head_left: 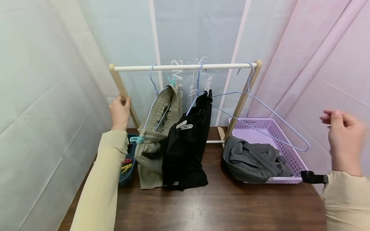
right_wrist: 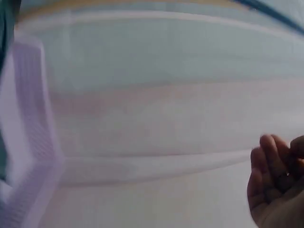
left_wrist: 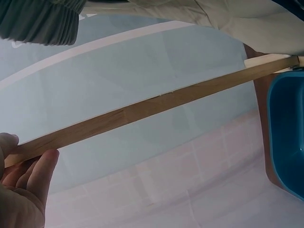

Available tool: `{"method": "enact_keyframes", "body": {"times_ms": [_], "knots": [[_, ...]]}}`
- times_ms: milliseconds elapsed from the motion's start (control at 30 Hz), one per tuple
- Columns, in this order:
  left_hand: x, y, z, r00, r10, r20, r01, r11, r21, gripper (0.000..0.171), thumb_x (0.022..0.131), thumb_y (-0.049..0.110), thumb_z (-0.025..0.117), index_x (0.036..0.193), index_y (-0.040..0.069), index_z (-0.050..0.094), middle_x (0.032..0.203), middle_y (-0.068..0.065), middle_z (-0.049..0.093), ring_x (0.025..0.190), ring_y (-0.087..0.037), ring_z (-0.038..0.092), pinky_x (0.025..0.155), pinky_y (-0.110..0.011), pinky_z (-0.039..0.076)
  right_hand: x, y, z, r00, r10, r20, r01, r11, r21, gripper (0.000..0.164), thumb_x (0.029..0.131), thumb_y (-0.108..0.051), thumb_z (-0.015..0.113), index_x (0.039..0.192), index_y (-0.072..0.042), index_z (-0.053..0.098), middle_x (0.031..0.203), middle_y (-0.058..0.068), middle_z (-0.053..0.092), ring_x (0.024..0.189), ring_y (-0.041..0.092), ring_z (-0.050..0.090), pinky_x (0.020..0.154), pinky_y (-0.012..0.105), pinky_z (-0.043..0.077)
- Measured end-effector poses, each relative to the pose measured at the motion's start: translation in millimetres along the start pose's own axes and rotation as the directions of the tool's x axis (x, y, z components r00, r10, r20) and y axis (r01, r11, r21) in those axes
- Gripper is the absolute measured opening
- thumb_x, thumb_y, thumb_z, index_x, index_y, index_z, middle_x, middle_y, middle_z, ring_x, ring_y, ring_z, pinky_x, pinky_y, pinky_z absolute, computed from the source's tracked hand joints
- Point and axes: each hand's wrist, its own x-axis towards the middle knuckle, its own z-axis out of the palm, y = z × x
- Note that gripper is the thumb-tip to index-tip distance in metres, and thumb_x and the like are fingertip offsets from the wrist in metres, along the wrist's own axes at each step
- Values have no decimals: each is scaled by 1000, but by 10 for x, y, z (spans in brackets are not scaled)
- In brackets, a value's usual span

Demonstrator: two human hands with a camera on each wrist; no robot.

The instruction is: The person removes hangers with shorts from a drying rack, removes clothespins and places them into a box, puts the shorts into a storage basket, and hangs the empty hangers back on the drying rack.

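My left hand [head_left: 119,110] grips the left wooden post [left_wrist: 142,111] of a small clothes rack, with fingers and thumb around it. My right hand [head_left: 345,134] is in the air at the far right, fingers loosely curled, holding nothing. Nearest to it is a bare blue wire hanger [head_left: 284,122], hooked at the right end of the rack's white bar [head_left: 179,67] and jutting out at an angle. Beige pants [head_left: 150,175] and black pants [head_left: 185,154] hang from hangers on the bar. Teal clothespins [head_left: 137,140] and white clothespins [head_left: 184,125] sit at their waistbands.
A purple basket [head_left: 289,154] stands at the right of the brown table [head_left: 196,208], a dark grey garment [head_left: 254,158] draped over its left front rim. Under my left forearm, a dark blue tray [head_left: 127,178] holds yellow and red clothespins [head_left: 126,167]. Pale curtains surround the table.
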Motion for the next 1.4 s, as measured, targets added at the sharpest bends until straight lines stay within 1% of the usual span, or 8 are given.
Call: {"method": "enact_keyframes", "body": {"times_ms": [100, 367, 633, 767, 867, 1000, 1133, 1400], "knots": [[3, 5, -10, 1000, 1, -6, -1, 1000, 10, 30, 100, 24, 50, 100, -4, 59, 112, -28, 66, 99, -40, 66, 83, -51, 55, 72, 312, 45, 989, 26, 148, -48, 987, 151, 33, 100, -18, 47, 79, -29, 71, 65, -23, 67, 65, -9, 59, 61, 3, 41], [-6, -5, 19, 1000, 15, -22, -15, 999, 37, 29, 100, 23, 50, 99, -4, 59, 106, -27, 67, 93, -39, 66, 79, -50, 56, 5, 844, 446, 908, -135, 396, 157, 987, -24, 30, 101, -22, 45, 88, -46, 57, 75, -42, 58, 73, -23, 53, 68, -1, 38], [-8, -10, -9, 999, 21, -38, -19, 999, 45, 29, 100, 23, 50, 97, -4, 58, 105, -27, 67, 91, -39, 65, 78, -50, 56, -49, 730, 1039, 847, -219, 485, 291, 954, -78, 48, 101, -27, 47, 132, 8, 51, 86, -46, 48, 85, -26, 45, 75, -3, 34], [-2, -10, -10, 999, 22, -34, -20, 999, 46, 29, 100, 23, 50, 99, -5, 59, 105, -28, 67, 92, -40, 66, 79, -50, 56, -71, 647, 1285, 834, -225, 503, 296, 953, -65, 49, 101, -29, 46, 137, 5, 48, 116, -8, 67, 92, -25, 43, 81, -4, 33], [5, -16, 8, 999, 30, -28, -29, 999, 46, 31, 100, 24, 49, 98, -5, 59, 104, -28, 67, 92, -40, 66, 79, -50, 56, -85, 619, 1440, 827, -221, 516, 290, 955, -55, 49, 102, -26, 44, 140, 5, 43, 132, 28, 54, 93, -23, 40, 82, -3, 34], [2, -28, 20, 999, 33, -23, -32, 999, 44, 31, 100, 25, 50, 98, -4, 59, 105, -27, 67, 93, -39, 66, 79, -50, 56, -124, 557, 1604, 815, -190, 547, 260, 964, -53, 51, 102, -24, 43, 145, 3, 34, 139, 29, 47, 111, 0, 54, 96, 11, 40], [-5, -15, 17, 1000, 23, -18, -22, 999, 34, 31, 100, 25, 50, 101, -4, 61, 107, -27, 67, 95, -39, 66, 80, -49, 56, -173, 463, 1714, 795, -178, 580, 218, 976, 1, 53, 102, -16, 42, 148, 5, 26, 145, 31, 38, 134, 39, 40, 113, 46, 33], [12, -5, 21, 1000, 15, -27, -14, 1000, 19, 32, 100, 26, 51, 108, -3, 63, 110, -25, 67, 99, -37, 66, 83, -48, 56, -178, 397, 1843, 796, -166, 583, 183, 983, 31, 49, 101, -6, 39, 144, 11, 21, 146, 34, 35, 136, 42, 36, 113, 52, 30]]}}
